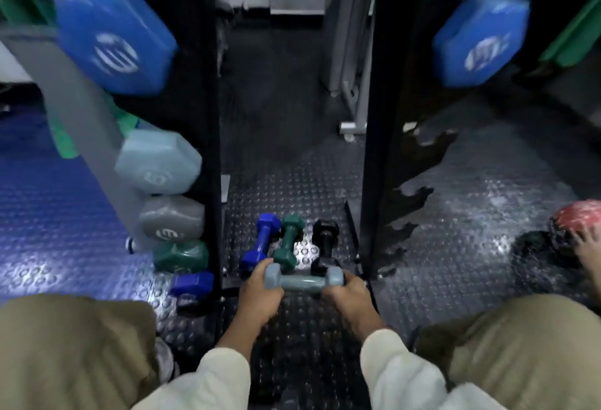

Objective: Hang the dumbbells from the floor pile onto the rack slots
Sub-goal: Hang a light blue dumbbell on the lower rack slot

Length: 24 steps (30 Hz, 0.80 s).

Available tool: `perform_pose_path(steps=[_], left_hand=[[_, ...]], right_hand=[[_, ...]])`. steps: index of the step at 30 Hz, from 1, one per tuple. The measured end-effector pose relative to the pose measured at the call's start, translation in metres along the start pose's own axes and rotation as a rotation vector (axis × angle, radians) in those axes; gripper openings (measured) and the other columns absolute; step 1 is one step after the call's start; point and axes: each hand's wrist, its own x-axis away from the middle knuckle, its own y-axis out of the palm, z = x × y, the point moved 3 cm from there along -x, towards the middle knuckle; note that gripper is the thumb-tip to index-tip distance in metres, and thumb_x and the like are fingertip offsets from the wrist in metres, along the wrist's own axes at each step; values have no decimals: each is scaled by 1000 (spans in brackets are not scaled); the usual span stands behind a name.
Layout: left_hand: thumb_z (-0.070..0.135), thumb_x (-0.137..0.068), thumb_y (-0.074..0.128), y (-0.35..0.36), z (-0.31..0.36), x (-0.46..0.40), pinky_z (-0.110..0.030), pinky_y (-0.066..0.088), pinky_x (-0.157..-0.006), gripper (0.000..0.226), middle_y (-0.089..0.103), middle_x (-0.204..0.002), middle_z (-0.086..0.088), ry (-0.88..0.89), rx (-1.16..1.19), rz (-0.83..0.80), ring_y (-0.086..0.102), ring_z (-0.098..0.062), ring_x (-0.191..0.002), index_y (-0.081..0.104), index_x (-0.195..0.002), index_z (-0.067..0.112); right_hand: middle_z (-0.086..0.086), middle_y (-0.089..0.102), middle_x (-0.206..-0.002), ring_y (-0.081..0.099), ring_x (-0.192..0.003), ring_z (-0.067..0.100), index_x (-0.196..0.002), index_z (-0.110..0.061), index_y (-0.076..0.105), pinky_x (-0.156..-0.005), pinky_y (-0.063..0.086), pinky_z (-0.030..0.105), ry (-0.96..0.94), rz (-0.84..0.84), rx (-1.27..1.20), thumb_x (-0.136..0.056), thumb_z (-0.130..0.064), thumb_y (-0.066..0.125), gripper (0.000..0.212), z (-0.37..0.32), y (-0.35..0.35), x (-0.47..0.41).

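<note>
A light blue-grey dumbbell (304,280) lies crosswise low over the floor, held at both ends. My left hand (260,292) grips its left head and my right hand (349,295) grips its right head. Just beyond it on the studded floor lie a blue dumbbell (261,240), a dark green dumbbell (289,240) and a black dumbbell (325,243), side by side. The black rack's left upright (208,116) carries hung dumbbells: big blue (113,42), pale blue (159,162), grey (172,219), green (182,255), small blue (192,284). The right upright (374,149) shows bare notched slots (419,194).
A big blue dumbbell head (478,38) hangs on the rack's right side. A red ball (575,224) sits at the far right with another person's hand on it. My knees in tan trousers (74,351) flank the gap. White machine frame legs (351,110) stand behind.
</note>
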Motion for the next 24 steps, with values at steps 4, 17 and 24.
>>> perform_pose_path(steps=[4, 17, 24], left_hand=[[20, -82, 81, -24, 37, 20, -35, 49, -104, 79, 67, -134, -5, 103, 65, 66, 64, -26, -116, 47, -151, 31], [23, -85, 85, -75, 172, 88, -21, 47, -91, 65, 53, -130, 12, 580, 314, 68, 59, -3, -113, 56, -141, 39], [60, -82, 72, -68, 214, 127, -41, 54, -104, 58, 53, -128, 13, 664, 493, -75, 59, -8, -118, 55, -138, 54]], right_hand=[[-2, 76, -87, 69, -72, 9, -114, -21, 71, -61, 53, 24, -129, 76, -73, -77, -15, 80, 39, -38, -24, 32], [-12, 75, -91, 70, -83, 8, -106, -36, 68, -76, 55, 34, -434, 386, -233, -78, -35, 86, 33, -128, -106, 116], [-16, 76, -89, 69, -79, -1, -118, -37, 74, -75, 54, 30, -576, 528, -271, -79, -29, 83, 41, -162, -163, 149]])
